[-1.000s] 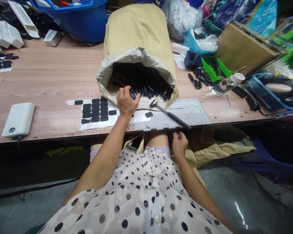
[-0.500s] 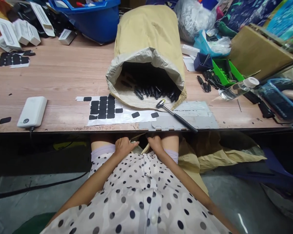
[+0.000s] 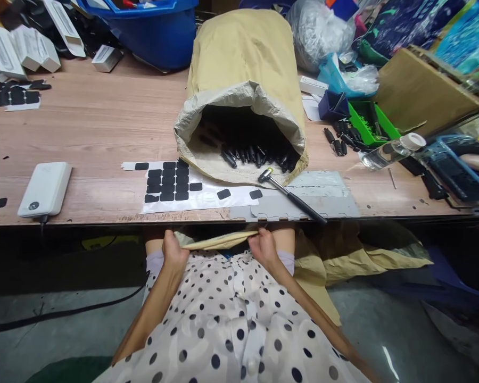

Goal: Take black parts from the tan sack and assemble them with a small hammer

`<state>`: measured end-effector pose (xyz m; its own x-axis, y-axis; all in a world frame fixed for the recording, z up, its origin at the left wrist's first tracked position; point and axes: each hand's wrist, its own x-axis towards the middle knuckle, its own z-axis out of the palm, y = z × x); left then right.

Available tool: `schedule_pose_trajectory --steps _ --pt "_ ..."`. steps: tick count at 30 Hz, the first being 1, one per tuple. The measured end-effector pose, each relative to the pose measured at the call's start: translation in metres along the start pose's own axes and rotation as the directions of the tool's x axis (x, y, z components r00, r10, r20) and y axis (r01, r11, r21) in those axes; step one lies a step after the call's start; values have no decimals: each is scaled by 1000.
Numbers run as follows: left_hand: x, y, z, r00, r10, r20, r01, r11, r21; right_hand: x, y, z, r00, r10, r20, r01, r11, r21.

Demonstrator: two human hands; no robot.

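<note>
Below the table edge, between my thighs, a tan sack (image 3: 219, 241) shows its folded rim, the rest of it hidden under the table. My left hand (image 3: 174, 252) is closed on the left end of that rim. At the right end, my right hand (image 3: 264, 248) grips it too, so the rim stretches between both hands. On the table ahead lies a large tan paper sack (image 3: 243, 48), its mouth facing me, with many small black cylindrical parts (image 3: 255, 155) inside. A small hammer (image 3: 291, 196) with a black handle rests before its mouth.
A sheet of black stickers (image 3: 167, 181) lies left of the hammer, over a grey plate (image 3: 323, 191). A white power bank (image 3: 46, 189) with a cable sits at left. To the right are a green tray (image 3: 373, 123), a clear bottle (image 3: 393, 151) and a blue bin (image 3: 155, 37) stands behind.
My hands have moved apart, the left one further leftward, and the rim of the sack on my lap is now spread wide between them. The view has shifted slightly.
</note>
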<state>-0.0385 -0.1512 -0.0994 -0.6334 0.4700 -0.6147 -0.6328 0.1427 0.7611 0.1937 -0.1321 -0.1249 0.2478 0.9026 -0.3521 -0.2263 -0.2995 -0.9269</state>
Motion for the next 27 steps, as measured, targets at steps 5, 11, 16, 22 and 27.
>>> schedule_pose_trajectory --steps 5,11,16,22,27 --pt "-30 9 -5 993 -115 -10 114 990 -87 -23 -7 -10 982 174 -72 -149 952 269" --pt "-37 13 -14 968 -249 16 244 958 149 -20 -35 -10 982 170 -82 -177 980 -87" --pt "-41 6 -20 995 -60 79 34 953 300 -36 -73 -40 996 -11 94 78 651 -755" --pt "-49 11 -15 988 99 120 -139 911 389 -49 -88 -63 992 18 129 109 424 -899" --pt "-52 42 -7 975 27 219 -197 556 808 -42 -94 -48 991 7 136 130 244 -961"
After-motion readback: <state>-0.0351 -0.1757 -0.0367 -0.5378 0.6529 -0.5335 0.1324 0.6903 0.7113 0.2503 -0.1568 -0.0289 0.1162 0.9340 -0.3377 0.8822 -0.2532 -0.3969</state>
